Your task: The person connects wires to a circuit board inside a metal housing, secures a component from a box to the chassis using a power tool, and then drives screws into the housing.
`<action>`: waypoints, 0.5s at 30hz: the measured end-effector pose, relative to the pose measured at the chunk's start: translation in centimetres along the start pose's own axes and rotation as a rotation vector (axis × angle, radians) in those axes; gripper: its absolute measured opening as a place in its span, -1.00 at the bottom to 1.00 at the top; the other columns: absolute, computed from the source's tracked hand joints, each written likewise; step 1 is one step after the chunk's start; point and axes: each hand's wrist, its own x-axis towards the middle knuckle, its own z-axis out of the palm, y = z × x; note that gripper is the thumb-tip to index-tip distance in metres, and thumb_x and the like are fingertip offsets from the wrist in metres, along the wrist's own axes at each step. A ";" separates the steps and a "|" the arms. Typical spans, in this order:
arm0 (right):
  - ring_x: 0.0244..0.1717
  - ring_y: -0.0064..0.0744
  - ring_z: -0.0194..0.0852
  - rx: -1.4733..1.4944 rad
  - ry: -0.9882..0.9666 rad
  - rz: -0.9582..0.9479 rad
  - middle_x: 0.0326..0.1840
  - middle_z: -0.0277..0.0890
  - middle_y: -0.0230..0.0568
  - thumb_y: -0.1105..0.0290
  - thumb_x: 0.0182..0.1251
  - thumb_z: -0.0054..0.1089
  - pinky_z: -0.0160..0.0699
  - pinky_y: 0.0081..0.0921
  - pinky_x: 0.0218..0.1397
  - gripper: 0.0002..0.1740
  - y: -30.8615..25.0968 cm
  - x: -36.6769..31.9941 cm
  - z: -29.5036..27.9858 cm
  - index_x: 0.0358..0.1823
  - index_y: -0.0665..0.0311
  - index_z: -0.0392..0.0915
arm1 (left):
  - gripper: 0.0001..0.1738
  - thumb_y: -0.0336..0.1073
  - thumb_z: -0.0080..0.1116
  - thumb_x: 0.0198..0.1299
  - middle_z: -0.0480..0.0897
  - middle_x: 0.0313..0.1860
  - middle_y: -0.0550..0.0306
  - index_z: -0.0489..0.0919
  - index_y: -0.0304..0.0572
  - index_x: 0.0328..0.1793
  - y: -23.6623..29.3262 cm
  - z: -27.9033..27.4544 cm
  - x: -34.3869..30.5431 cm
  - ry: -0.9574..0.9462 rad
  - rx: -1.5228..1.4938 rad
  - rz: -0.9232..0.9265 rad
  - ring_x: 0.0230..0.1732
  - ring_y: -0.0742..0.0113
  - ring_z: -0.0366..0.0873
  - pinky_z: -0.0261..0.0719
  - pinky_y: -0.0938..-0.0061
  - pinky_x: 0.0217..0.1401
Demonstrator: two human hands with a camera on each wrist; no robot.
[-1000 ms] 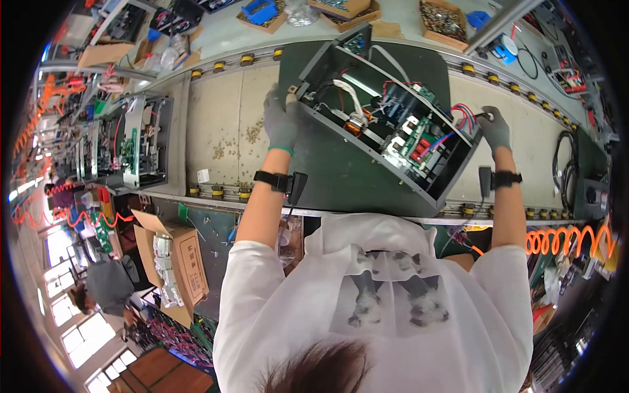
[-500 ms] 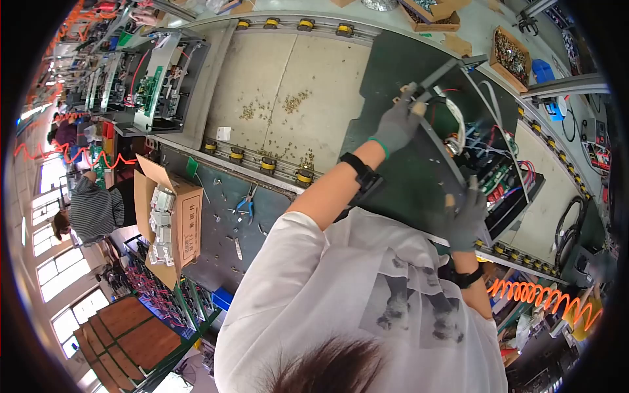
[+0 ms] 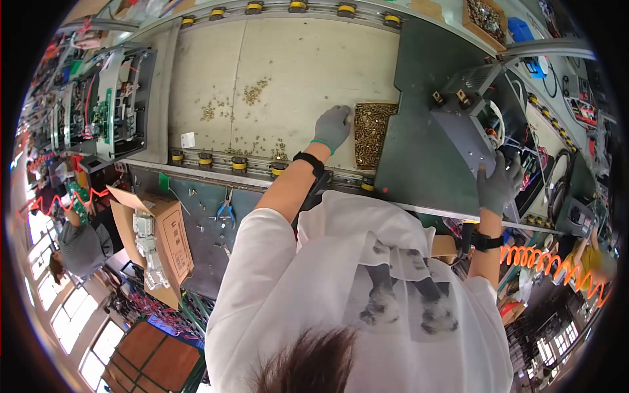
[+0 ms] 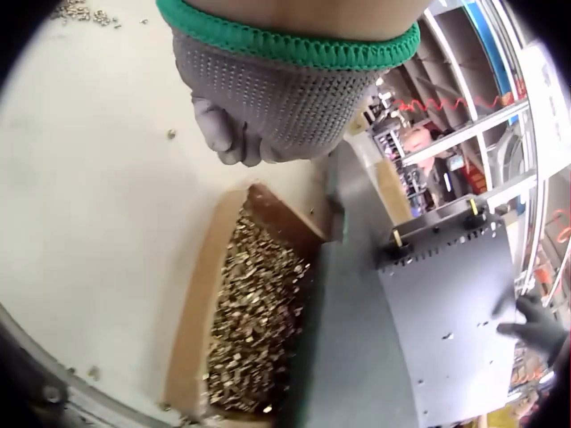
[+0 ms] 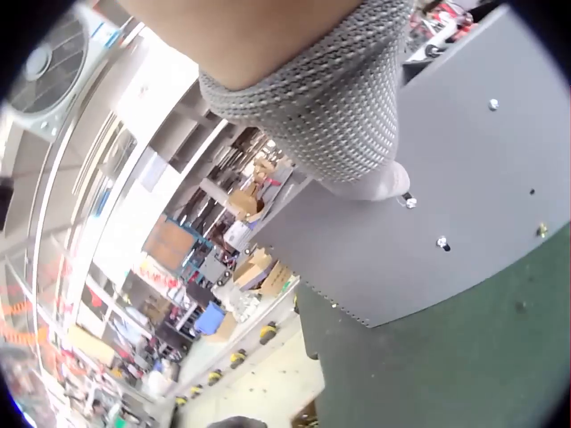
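Note:
My left hand, in a grey glove with a green cuff, has its fingers curled, and nothing shows in them. It is just left of a cardboard box of small brass-coloured screws. From the left wrist view, the hand hangs over the far end of that box. My right hand, also gloved, grips the side wall of a grey metal equipment case. Its thumb lies on the outer panel, the other fingers over the edge. The case is tilted on a dark green board, with wiring and circuit boards inside.
Loose screws lie scattered on the pale conveyor bed. Yellow-and-black rollers line its edges. Another opened unit stands at the left. Blue-handled pliers and a carton are on the bench near me. An orange coiled hose hangs at the right.
The case and green board have moved right, and the box of screws now shows beside the board. My left hand has left the case for the box; the right has come round to the case's near side.

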 end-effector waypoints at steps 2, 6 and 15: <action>0.20 0.09 0.24 0.278 -0.050 -0.089 0.19 0.32 -0.04 0.02 0.12 0.17 0.29 -0.10 0.21 -0.43 0.0 1.1 0.9 0.16 0.07 0.42 | -0.65 -0.21 0.07 0.19 0.59 -0.18 0.02 0.46 0.03 0.12 0.6 0.6 -1.3 -0.031 0.146 0.141 -0.03 -0.01 0.55 0.55 0.18 0.01; -0.07 0.09 0.45 0.572 -0.024 -0.152 -0.11 0.49 -0.01 0.04 0.18 0.14 0.40 -0.09 -0.03 -0.54 -0.4 3.5 4.2 -0.01 0.19 0.45 | -0.62 -0.32 0.11 0.16 0.61 -0.09 -0.10 0.41 -0.19 0.11 2.5 3.5 0.1 -0.262 -0.105 -0.568 -0.02 -0.06 0.57 0.56 0.19 0.02; -0.22 0.06 0.50 0.595 -0.060 -0.097 -0.28 0.51 -0.03 0.06 0.15 0.19 0.43 -0.11 -0.24 -0.60 -0.4 4.3 4.8 -0.16 0.20 0.42 | -0.55 -0.34 0.19 0.08 0.57 0.05 -0.17 0.41 -0.26 0.12 -3.1 0.9 -0.7 -0.241 0.124 -0.548 0.08 -0.05 0.54 0.55 0.23 0.10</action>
